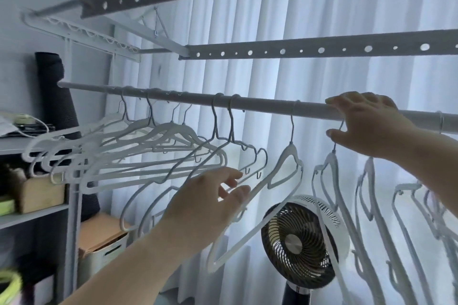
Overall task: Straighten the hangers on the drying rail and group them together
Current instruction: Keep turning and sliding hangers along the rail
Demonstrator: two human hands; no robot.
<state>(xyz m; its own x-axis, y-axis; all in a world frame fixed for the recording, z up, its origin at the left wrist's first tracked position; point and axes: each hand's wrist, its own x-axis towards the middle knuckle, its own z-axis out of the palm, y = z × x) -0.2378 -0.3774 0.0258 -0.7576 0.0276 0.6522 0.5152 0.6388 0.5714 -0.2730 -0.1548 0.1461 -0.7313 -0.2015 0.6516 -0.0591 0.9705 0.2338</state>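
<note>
While several hangers (148,151) hang bunched at the left end of the drying rail (260,104), stray hangers (371,193) at right are not yet grouped. Your right grip (366,124) pinches one stray hook (341,124); your left grip (205,205), fingers relaxed, touches a bunched hanger's bar.

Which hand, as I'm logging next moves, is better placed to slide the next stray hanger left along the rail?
Right. The right hand grips a stray hanger by its hook at the rail; the left hand is lower, touching another hanger at its bar.
</note>
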